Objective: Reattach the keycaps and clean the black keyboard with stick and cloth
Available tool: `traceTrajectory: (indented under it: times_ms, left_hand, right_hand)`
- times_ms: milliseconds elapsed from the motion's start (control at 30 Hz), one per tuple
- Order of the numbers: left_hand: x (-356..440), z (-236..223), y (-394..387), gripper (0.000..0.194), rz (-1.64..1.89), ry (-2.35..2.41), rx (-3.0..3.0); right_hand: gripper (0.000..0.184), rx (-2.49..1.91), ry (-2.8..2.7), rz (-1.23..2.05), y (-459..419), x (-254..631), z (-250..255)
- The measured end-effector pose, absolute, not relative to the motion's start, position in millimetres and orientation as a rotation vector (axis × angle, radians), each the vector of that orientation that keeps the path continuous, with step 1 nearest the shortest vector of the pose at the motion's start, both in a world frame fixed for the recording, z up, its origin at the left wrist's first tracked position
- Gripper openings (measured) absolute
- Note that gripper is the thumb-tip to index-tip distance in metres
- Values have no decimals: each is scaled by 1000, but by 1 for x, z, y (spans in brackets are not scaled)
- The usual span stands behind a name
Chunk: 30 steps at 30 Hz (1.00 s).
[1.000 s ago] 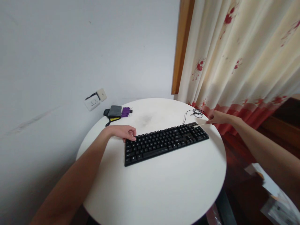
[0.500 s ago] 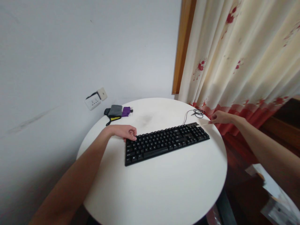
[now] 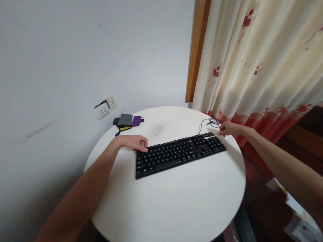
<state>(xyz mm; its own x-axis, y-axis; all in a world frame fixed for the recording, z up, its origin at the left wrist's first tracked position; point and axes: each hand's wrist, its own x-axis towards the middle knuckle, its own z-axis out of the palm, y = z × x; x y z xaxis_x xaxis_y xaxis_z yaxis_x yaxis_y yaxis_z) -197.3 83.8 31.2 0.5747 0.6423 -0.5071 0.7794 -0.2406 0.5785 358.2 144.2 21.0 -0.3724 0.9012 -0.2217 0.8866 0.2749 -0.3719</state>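
A black keyboard (image 3: 174, 154) lies at a slant on the round white table (image 3: 181, 198). My left hand (image 3: 136, 143) grips its back left corner, with the thumb over the top keys and the other fingers bent behind the edge. Over at the far right end, my right hand (image 3: 225, 129) pinches a thin white stick (image 3: 211, 136) that looks like a cotton swab. The stick points left, and its tip lies at the top row of the number pad. Whether the tip presses on the keys is too small to tell.
A coiled black cable (image 3: 214, 122) rests behind the keyboard's right end. Grey and purple cloth items (image 3: 125, 120) lie at the table's back left, below a wall socket (image 3: 101, 110). A flowered curtain (image 3: 232, 67) hangs behind on the right.
My right hand has moved left, carrying the white stick further over the number pad. My left hand keeps its hold on the keyboard's corner.
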Motion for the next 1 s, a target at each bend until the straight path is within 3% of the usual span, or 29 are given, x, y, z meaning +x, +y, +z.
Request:
traceTrajectory:
  times_ms: [500,800,1000]
  left_hand:
    - [-195,34,81,54,-200,1142,1959]
    - [-197,31,83,54,-194,1134,1946]
    - [-197,32,82,55,-201,1140,1953]
  right_hand:
    - [57,-1831,-2494,484,148,410,32]
    - [54,-1748,-2496,678,141,366,19]
    - [54,-1715,-2515,639,146,360,22]
